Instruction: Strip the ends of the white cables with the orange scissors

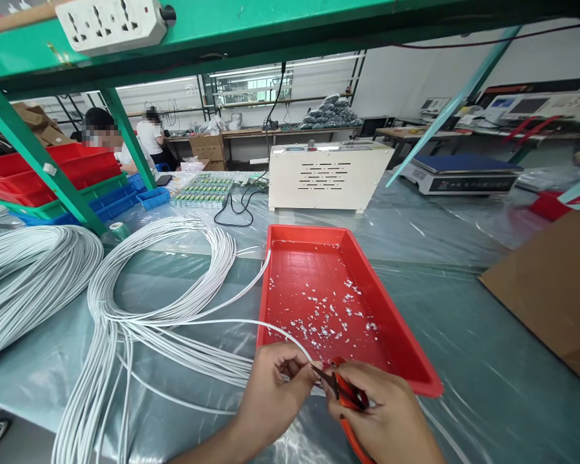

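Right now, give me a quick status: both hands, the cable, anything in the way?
Left hand pinching white cable. Right hand gripping orange-handled scissors, tips close to left hand. Red tray just beyond.

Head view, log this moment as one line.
left hand: pinching white cable; right hand: holding orange-handled scissors, tips near cable; red tray: pale scraps inside; cable coils: left of tray
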Demonstrator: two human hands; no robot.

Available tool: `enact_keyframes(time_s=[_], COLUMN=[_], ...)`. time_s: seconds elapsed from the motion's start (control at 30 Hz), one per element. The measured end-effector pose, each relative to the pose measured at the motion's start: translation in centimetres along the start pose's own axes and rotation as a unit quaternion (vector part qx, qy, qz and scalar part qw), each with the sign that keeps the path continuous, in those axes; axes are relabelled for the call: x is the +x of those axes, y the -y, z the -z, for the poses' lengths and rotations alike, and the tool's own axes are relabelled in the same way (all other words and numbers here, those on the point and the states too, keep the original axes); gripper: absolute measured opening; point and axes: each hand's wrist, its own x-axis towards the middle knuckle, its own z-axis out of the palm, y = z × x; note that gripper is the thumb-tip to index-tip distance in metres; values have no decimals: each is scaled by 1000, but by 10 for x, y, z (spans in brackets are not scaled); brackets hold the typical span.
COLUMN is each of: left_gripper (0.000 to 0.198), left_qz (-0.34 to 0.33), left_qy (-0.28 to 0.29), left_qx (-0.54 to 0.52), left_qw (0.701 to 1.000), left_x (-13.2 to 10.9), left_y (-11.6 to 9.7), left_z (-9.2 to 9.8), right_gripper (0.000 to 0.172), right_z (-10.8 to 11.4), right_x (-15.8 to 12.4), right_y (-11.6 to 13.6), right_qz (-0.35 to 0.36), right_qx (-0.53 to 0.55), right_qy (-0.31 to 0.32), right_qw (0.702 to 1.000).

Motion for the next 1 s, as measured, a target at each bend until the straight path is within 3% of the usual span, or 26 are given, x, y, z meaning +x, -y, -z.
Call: enact_keyframes(time_s=[0.17,0.37,0.57,0.77,1.0], left_gripper=[23,26,26,24,26], left_qz=[33,46,61,89,100], left_qy=[15,47,68,99,77], left_qx=[-103,-176,-202,-282,-272], left_qw=[994,982,975,950,954], left_x=[3,3,2,3,2], left_y=[2,-2,-1,-1,-3], left_z=[-2,-2,2,1,2], right_gripper=[13,15,27,40,33], right_z=[-4,1,2,-7,-8], right_x=[4,13,11,8,10], right_y=[-9,-13,-11,-16,-2], right_qz=[-86,-122,-198,-192,-186], right_qx=[161,293,409,455,454], right_qy=[49,91,117,123,142], right_qw=[982,944,883,861,860])
